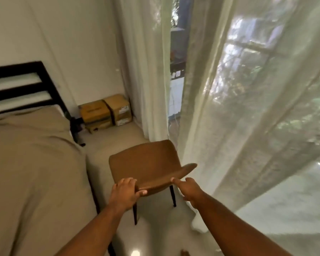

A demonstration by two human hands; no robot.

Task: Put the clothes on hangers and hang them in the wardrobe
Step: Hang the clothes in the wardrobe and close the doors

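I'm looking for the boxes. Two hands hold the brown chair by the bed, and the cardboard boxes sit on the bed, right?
No. The head view shows the cardboard boxes on the floor in the corner, past the bed, not on it. The left hand and right hand do hold the brown chair by the bed.

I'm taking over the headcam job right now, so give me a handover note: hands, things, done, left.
Left grip: fingers curled over the backrest edge of the brown chair.
Right grip: touches the backrest's other end; hold unclear.
Things: no clothes, hangers or wardrobe in view; chair stands between bed and curtain.
Done: nothing visible.
Left: all of the hanging.
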